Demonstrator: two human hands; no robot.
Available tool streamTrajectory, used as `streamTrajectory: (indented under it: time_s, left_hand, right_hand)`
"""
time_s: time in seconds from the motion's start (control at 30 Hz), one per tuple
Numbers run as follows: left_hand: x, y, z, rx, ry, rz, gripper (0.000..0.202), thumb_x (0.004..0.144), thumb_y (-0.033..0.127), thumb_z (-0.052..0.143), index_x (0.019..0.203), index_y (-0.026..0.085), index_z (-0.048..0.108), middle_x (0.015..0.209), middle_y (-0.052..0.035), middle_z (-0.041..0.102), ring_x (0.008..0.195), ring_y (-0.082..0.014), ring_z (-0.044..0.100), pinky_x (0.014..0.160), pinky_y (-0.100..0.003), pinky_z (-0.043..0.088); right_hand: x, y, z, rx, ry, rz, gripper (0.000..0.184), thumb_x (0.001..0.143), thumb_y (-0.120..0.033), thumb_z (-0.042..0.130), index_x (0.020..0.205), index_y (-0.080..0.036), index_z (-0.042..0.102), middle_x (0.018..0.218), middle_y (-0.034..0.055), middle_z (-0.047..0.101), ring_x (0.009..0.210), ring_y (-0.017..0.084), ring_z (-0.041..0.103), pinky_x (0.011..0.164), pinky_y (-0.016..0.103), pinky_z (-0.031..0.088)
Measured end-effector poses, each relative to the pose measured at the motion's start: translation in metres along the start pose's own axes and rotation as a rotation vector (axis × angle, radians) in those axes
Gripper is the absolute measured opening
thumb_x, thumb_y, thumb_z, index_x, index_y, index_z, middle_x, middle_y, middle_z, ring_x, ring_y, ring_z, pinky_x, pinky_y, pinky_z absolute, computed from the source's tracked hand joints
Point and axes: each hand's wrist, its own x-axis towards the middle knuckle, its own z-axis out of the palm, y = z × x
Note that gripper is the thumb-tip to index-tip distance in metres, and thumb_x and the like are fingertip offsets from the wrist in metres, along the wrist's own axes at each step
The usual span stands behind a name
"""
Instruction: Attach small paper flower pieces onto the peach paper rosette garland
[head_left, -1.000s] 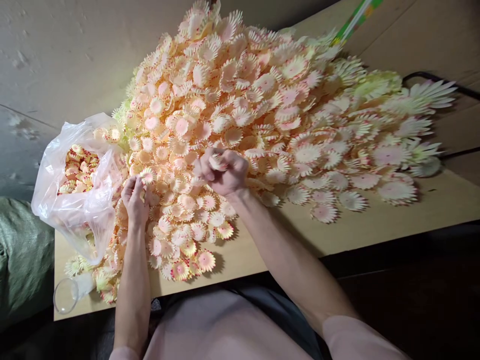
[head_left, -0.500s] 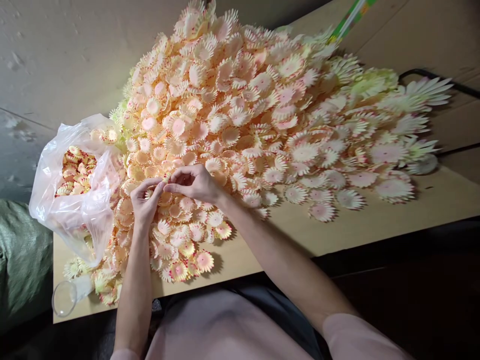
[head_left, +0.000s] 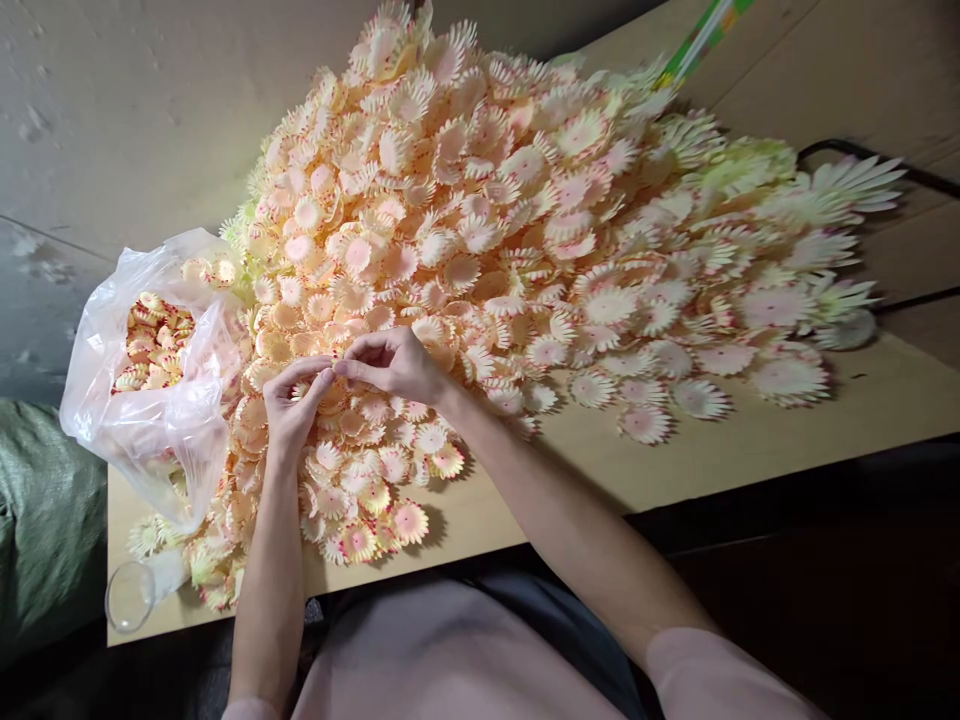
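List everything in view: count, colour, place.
Petal discs: numerous, pale pink, heaped on table
Plastic bag: one, translucent white, left
Curled pieces: many, yellow-red, inside bag
Cup-like item: one, clear, table's left front corner
Table: one, pale wood, beneath pile
Sack: one, green, left of table
Striped strip: one, green, behind pile
Cable: at least one, black, right rear
Wall: one, grey, behind
Shirt: one, pink, bottom
Left hand: one, over pile
Right hand: one, fingertips at left's

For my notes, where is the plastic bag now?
In the head view, the plastic bag sits far left on the table, beside the flower pile, left of the left hand.
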Motion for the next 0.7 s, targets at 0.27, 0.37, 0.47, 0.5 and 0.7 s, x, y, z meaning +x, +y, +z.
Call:
streamTrajectory:
  time_s: [0.27, 0.37, 0.47, 0.5, 0.7]
  left_hand:
    - [-0.0003, 0.0028, 0.0008, 0.016, 0.011, -0.056, 0.021, 0.076, 0.040, 0.074, 0.081, 0.020, 0.078, 0.089, -0.0072, 0.076, 0.087, -0.0207, 0.070, 0.079, -0.032, 0.055]
    - [-0.0004, 0.0037, 0.0006, 0.010, 0.005, -0.060, 0.020, 0.075, 0.041, 0.074, 0.082, 0.022, 0.079, 0.090, -0.0073, 0.076, 0.087, -0.0210, 0.070, 0.079, -0.033, 0.055]
    - [-0.0009, 0.0057, -0.0007, 0.014, -0.027, -0.048, 0.015, 0.075, 0.035, 0.075, 0.085, 0.024, 0.079, 0.095, -0.0070, 0.076, 0.091, -0.0204, 0.070, 0.084, -0.033, 0.054]
    - [-0.0011, 0.0066, -0.0011, 0.018, -0.043, -0.041, 0.014, 0.076, 0.033, 0.075, 0.087, 0.025, 0.079, 0.097, -0.0068, 0.076, 0.093, -0.0202, 0.070, 0.086, -0.033, 0.053]
    - [-0.0016, 0.0095, -0.0017, 0.053, -0.087, -0.005, 0.018, 0.076, 0.029, 0.075, 0.094, 0.027, 0.079, 0.102, -0.0066, 0.075, 0.097, -0.0206, 0.069, 0.089, -0.033, 0.052]
  right_hand:
    - [-0.0003, -0.0029, 0.0006, -0.042, 0.027, 0.000, 0.033, 0.068, -0.042, 0.079, 0.073, -0.011, 0.071, 0.065, 0.0046, 0.071, 0.058, 0.012, 0.063, 0.057, 0.023, 0.052]
    - [-0.0003, -0.0014, -0.0002, -0.047, 0.035, -0.013, 0.031, 0.069, -0.041, 0.078, 0.075, -0.012, 0.071, 0.067, 0.0053, 0.072, 0.060, 0.013, 0.065, 0.058, 0.024, 0.053]
    - [-0.0003, 0.0005, -0.0008, -0.039, 0.039, -0.014, 0.029, 0.070, -0.040, 0.077, 0.077, -0.012, 0.071, 0.069, 0.0055, 0.072, 0.061, 0.013, 0.065, 0.058, 0.024, 0.052]
    - [-0.0003, 0.0010, -0.0009, -0.036, 0.040, -0.015, 0.029, 0.070, -0.040, 0.077, 0.077, -0.012, 0.071, 0.069, 0.0054, 0.072, 0.061, 0.013, 0.064, 0.058, 0.024, 0.052]
    - [-0.0002, 0.0036, -0.0013, -0.039, 0.053, -0.035, 0.028, 0.069, -0.037, 0.079, 0.076, -0.011, 0.071, 0.066, 0.0032, 0.067, 0.057, 0.010, 0.057, 0.054, 0.023, 0.047]
